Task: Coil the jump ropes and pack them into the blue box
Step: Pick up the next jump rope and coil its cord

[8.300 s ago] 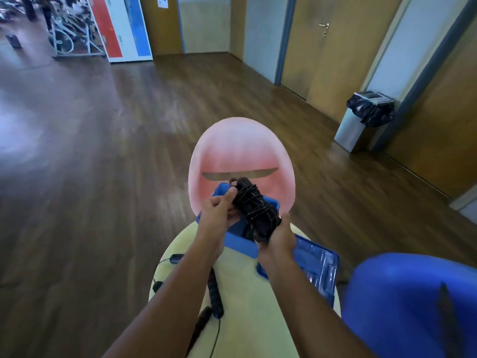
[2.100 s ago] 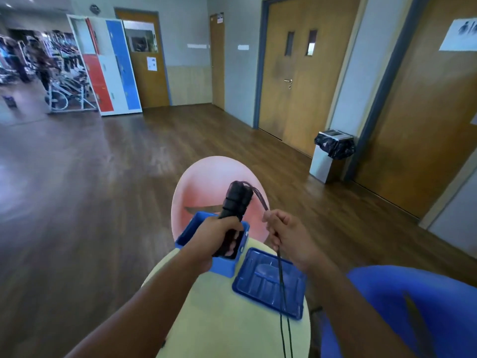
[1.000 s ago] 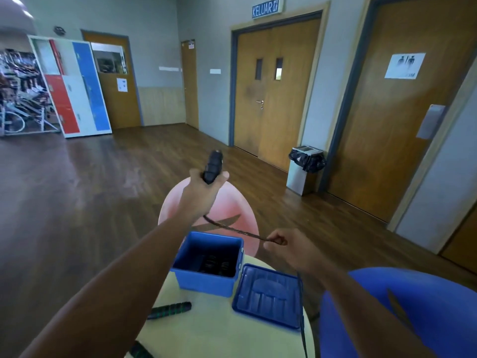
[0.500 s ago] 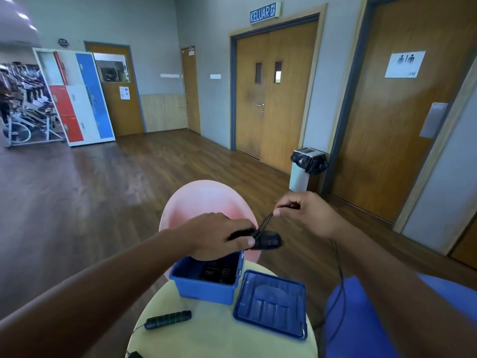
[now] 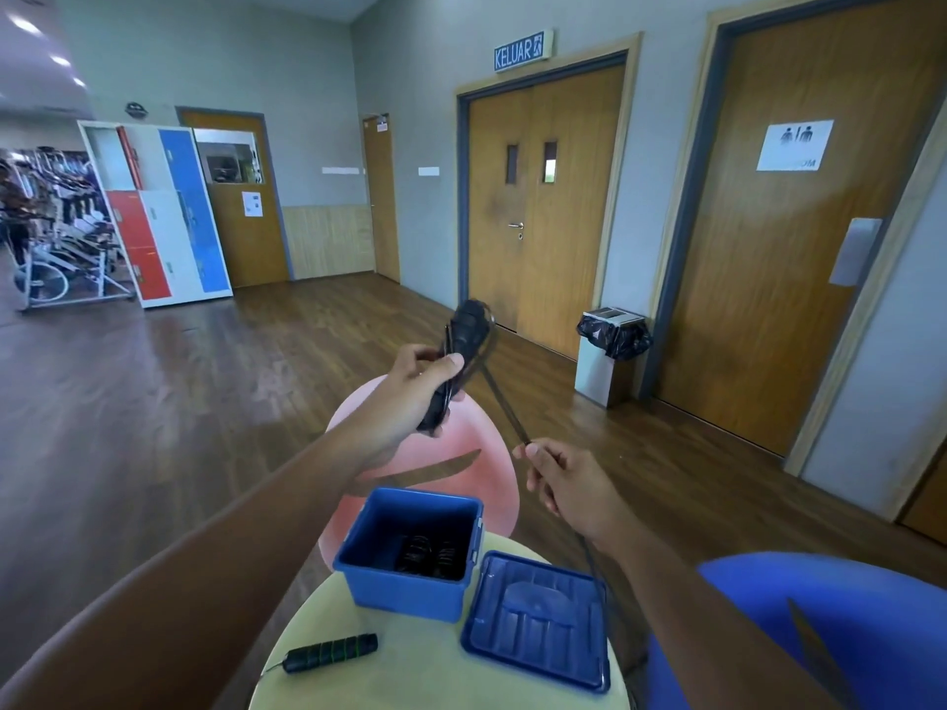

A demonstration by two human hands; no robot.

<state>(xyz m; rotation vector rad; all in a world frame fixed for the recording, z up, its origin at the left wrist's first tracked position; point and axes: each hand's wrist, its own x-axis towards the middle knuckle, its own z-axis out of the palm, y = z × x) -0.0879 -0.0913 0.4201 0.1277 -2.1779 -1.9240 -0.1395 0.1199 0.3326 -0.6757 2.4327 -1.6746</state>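
Table [image 5: 435,678]: round, pale yellow, nearest; bears box, lid and 1 loose handle.
Loose handle [image 5: 330,653]: black with green rings, lying flat at 7 o'clock of the box, apart from it; thin line trailing off its left end.
Lid [image 5: 535,620]: blue, off, flat on the table just beside the box at 4 o'clock.
Blue chair [image 5: 820,632]: at 3 o'clock of the table, partly out of view.
Blue box [image 5: 405,581]: open, upright, at the table's 12 o'clock edge.
Packed rope [image 5: 430,553]: dark coiled bundle on the box floor; number of ropes unclear.
Right hand [image 5: 569,484]: in the air at 1 o'clock of the box, curled, pinching the cord at the fingertips; slack dropping past the wrist toward the lid's right edge.
Cord [image 5: 499,407]: black, taut, slanting from the pinch toward 11 o'clock up to the handle top.
Left hand [image 5: 410,397]: raised above the box at 12 o'clock, fingers and thumb wrapped round the handles.
Handles [image 5: 461,345]: black, seemingly 2 held together, tilted toward 1 o'clock; cord looped over the top; turns too blurred to count.
Step in hand: judged as winding cord round the handles.
Method: light, even tension from the pinch; turns laid side by side, not crossed; slack fed clear of the lid; bundle kept small enough for the box mouth.
Pink chair [image 5: 492,484]: directly behind the box.
Bin [image 5: 610,351]: far, at 2 o'clock, beside the doors.
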